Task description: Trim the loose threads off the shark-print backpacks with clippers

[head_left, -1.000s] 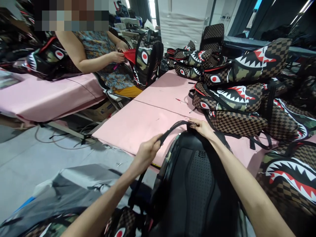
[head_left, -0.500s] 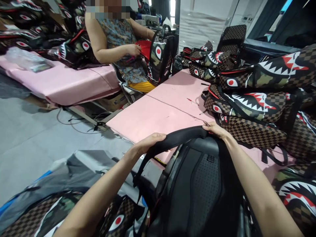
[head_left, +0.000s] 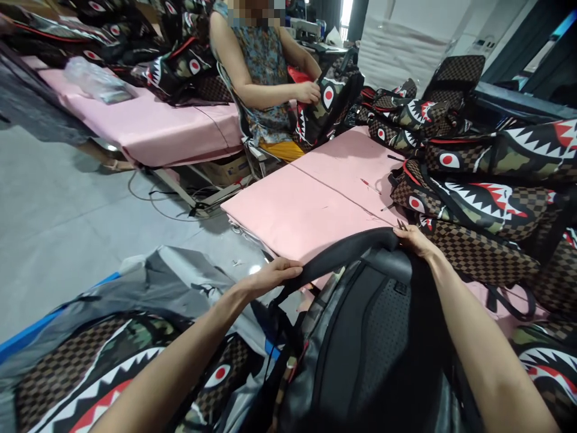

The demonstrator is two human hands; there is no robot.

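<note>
A backpack (head_left: pixel 378 349) stands upright before me, its black padded back facing me. My left hand (head_left: pixel 282 272) is closed on the lower part of its black shoulder strap (head_left: pixel 345 252), which is held out to the left in an arch. At the strap's top end, near the bag's upper edge, my right hand (head_left: pixel 415 239) pinches the strap; small dark pointed tips, perhaps of a cutting tool, stick out between its fingers. The bag's lower part runs out of view.
Behind the backpack is a pink table (head_left: pixel 288 204), with shark-print bags (head_left: pixel 482 198) stacked on its right. A seated person (head_left: pixel 261 66) handles another bag. A grey sack (head_left: pixel 171 270) holding bags lies at lower left.
The view has shifted left, so most things appear further right. My hands still hold the strap. The seated person's hand has moved onto the front of their bag.
</note>
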